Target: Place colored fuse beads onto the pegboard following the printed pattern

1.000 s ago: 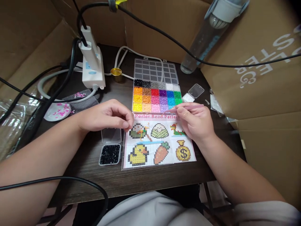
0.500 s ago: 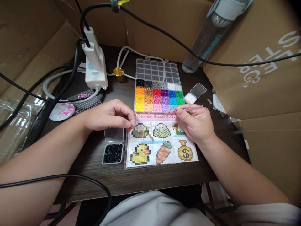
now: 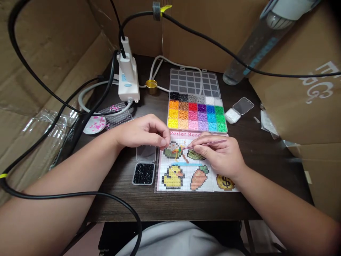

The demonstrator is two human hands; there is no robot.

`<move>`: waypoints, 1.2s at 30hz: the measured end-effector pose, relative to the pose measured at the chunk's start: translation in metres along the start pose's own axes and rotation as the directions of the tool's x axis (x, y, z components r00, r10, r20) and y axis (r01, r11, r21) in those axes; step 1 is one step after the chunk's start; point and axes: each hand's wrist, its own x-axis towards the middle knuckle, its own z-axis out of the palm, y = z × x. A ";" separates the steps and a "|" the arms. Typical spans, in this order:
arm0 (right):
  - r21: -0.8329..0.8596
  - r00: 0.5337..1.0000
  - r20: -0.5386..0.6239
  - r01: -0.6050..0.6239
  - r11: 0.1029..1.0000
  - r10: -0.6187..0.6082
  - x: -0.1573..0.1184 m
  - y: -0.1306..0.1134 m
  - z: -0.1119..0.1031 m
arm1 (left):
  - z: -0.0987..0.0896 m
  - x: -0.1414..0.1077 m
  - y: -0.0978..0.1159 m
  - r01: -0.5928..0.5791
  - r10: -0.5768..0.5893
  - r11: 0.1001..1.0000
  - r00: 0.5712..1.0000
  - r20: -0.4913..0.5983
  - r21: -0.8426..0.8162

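Tabletop (image 3: 186, 209): dark wood-grain surface carrying the bead supplies; cardboard panels (image 3: 287, 160) stand around its back and sides, probably as a screen. Water bottle (image 3: 255, 49): tilted, at the right rear; white power strip (image 3: 129, 90): at the left rear, presumably set back to leave the front free.

Compartment case (image 3: 183, 83): open, lid laid back, placed directly behind the sheet; its beads are sorted by colour, likely for quick selection. Pattern sheet (image 3: 216, 177): flat in front of the case; clear pegboard (image 3: 157, 186): over the left part of the sheet, so the printed pictures show through, likely as a guide; coloured beads appear to lie on it over the upper pictures.

Right hand (image 3: 223, 156): closed on the tweezers, thumb opposing the fingers; left hand (image 3: 146, 133): at the upper left of the pegboard, fingers curled, thumb near the index finger; whether it pinches or touches anything cannot be told.

Black-bead box (image 3: 143, 184): open, just left of the pegboard, within easy reach; white-bead box (image 3: 232, 116): open, right of the case. Tweezers (image 3: 213, 143): pink, slim, tips angled down-left to the upper pictures, a grip that suits fine control; any bead between the tips is too small to confirm.
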 end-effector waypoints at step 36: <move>-0.015 0.996 -0.092 0.006 1.000 -0.008 0.001 -0.002 -0.007 | -0.001 -0.003 -0.004 0.023 -0.020 0.997 0.999 0.041 -0.068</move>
